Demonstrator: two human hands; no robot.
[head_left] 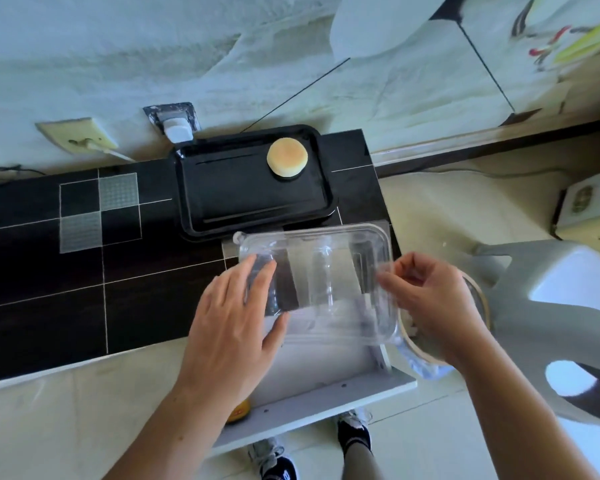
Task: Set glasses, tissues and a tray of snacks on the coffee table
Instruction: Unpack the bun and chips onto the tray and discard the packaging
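Your hands: the left hand (pixel 236 317) lies flat with fingers straight on the left end of the clear plastic container (pixel 321 285); the right hand (pixel 433 306) pinches its right rim with curled fingers.
Container: empty as far as you can see, lid side unclear, at the right end of the dark table (pixel 84 271), long axis running left to right between your hands.
Tray (pixel 253 185): black, just beyond the container and almost touching it, straight ahead of you, long axis also left to right.
Snack: one round bun (pixel 287 157) on the tray's far right part.
Nearer hand: your right, though both reach it about equally.
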